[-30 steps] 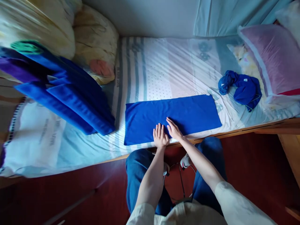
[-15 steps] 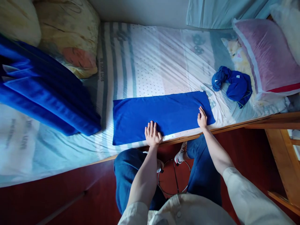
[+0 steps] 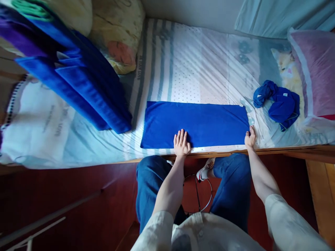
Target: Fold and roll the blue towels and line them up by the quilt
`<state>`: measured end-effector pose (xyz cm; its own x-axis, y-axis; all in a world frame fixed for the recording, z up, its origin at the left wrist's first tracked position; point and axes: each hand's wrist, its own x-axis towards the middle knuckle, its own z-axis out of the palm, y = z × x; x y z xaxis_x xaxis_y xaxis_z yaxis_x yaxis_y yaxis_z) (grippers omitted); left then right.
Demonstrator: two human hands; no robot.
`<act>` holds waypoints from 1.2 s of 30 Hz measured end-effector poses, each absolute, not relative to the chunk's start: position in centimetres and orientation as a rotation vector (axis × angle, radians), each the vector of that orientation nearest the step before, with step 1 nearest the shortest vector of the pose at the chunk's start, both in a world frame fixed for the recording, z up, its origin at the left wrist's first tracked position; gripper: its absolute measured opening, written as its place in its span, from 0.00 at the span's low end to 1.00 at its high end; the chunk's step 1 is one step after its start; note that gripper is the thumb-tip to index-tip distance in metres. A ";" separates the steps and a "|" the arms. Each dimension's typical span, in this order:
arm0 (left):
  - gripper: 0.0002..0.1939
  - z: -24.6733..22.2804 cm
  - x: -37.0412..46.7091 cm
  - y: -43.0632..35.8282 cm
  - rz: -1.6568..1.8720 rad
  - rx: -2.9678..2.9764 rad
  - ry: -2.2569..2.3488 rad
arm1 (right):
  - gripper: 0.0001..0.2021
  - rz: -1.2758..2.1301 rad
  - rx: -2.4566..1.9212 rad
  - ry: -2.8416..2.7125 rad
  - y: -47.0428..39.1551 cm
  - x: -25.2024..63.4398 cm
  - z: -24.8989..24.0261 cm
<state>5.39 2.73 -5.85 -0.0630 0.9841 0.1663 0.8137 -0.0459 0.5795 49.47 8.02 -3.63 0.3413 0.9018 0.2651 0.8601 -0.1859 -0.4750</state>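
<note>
Blue cloth (image 3: 209, 122) on patterned bedsheet (image 3: 209, 66)

The left hand (image 3: 182, 143) lies flat, the right hand (image 3: 250, 138) partly curled.

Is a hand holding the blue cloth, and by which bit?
The right hand seems to grip the blue cloth by its near right corner; the left hand just lies flat on it.

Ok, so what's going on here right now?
A person has both hands at a flat blue cloth on a bed. The left hand lies on its near edge; the right hand is at its near right corner, though whether it grips is unclear. Folded blue cloths are piled to the left, and a crumpled blue cloth lies to the right.
</note>
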 end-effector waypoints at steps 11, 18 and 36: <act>0.34 -5.9 5.5 3.0 0.821 1.935 1.931 | 0.26 0.287 -1.693 -1.882 10.4 26.4 -2.7; 0.34 -6.2 5.6 2.9 0.841 1.963 1.940 | 0.27 0.431 -1.684 -2.039 7.8 18.1 -4.6; 0.31 -3.1 10.0 5.1 0.939 1.748 1.713 | 0.27 0.435 -1.721 -2.039 7.9 19.0 -7.2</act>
